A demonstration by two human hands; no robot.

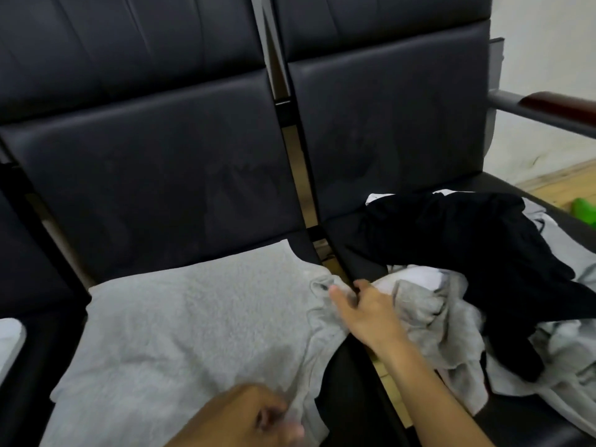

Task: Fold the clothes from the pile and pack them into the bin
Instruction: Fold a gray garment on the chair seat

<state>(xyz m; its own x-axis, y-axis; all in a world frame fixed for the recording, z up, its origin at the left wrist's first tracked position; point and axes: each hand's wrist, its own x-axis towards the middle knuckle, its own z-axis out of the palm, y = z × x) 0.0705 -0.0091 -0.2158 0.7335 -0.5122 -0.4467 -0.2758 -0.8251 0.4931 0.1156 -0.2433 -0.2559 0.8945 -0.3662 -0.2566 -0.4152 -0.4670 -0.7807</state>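
On the black seat [351,391], a light grey garment [193,317] lies spread flat
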